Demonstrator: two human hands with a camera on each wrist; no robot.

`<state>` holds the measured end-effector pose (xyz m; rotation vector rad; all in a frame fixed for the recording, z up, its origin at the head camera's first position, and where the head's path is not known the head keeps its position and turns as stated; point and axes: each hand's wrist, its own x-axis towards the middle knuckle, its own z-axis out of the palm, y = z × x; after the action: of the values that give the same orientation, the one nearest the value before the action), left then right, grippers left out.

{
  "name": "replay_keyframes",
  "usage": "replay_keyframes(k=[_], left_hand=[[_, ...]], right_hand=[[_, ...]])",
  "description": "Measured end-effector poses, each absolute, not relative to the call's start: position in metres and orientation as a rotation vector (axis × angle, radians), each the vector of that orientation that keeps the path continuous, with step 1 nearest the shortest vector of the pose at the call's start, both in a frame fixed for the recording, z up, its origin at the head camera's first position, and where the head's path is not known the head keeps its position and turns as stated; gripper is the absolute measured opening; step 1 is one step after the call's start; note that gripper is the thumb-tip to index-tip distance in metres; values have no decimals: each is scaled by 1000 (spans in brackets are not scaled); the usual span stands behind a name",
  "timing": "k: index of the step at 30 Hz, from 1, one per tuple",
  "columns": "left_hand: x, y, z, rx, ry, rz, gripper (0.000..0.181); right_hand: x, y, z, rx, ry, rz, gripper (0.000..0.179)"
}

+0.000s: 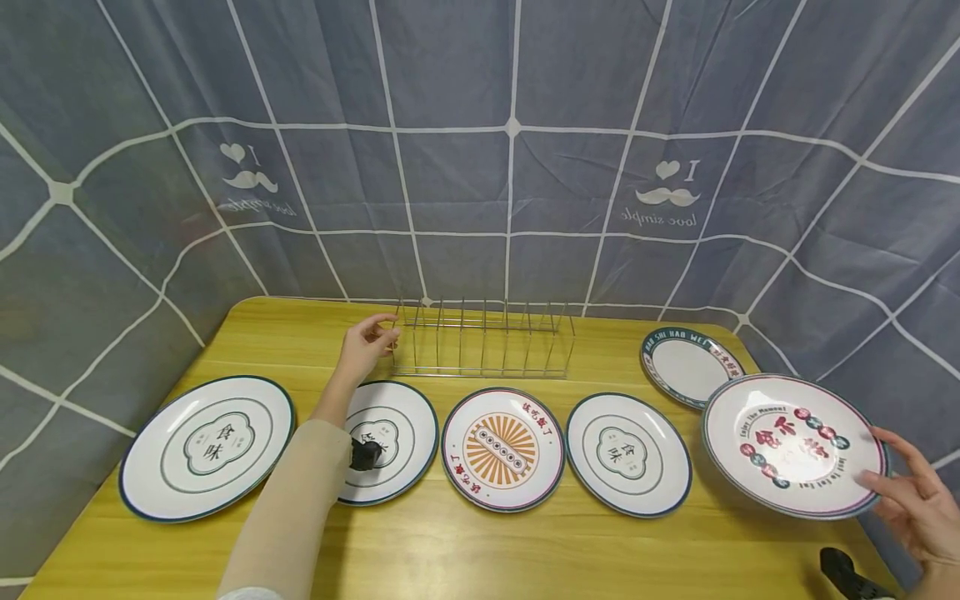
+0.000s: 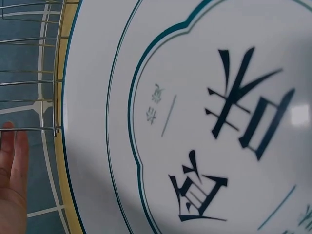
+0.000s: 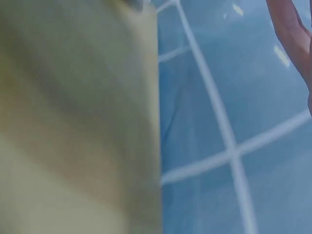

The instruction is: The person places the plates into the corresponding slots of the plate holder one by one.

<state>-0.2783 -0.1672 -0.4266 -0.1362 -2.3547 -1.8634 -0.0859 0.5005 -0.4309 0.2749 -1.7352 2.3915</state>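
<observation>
My left hand (image 1: pixel 365 348) is at the left end of a wire plate rack (image 1: pixel 480 371), pinching its end wire between thumb and fingers. In the left wrist view, the fingers (image 2: pixel 18 165) lie against that wire of the rack (image 2: pixel 29 82). On the right, my right hand (image 1: pixel 918 500) grips the rim of a white plate (image 1: pixel 810 446) with red and green print, thumb on top and fingers beneath. This plate is tilted and overlaps a green-rimmed plate (image 1: pixel 690 367) behind it. Only part of the right hand (image 3: pixel 295 44) shows in the right wrist view.
On the wooden table (image 1: pixel 480 550) lie a large white plate (image 1: pixel 168 442), a plate (image 1: pixel 408 417) under the left forearm, a plate with an orange sunburst (image 1: pixel 461 421), and another white plate (image 1: pixel 588 425). A grey checked curtain (image 1: pixel 465 183) hangs behind and at both sides.
</observation>
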Motion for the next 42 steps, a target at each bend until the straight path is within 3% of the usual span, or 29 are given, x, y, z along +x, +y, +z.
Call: replay_keyframes(k=[13,27,42], left_hand=[[-278,-169,-427,-156,-2351,-1900,32],[-279,-171,-429,-164,-2375,-1913,32],[-281,-172,-430,-175,-2403,-1903,34]], right_hand=[[-152,415,-376,500,-1598,2546,57],[-234,290,-358,502,-1569,2603,52],[-278,153,-347,489,-1940,2517,59]])
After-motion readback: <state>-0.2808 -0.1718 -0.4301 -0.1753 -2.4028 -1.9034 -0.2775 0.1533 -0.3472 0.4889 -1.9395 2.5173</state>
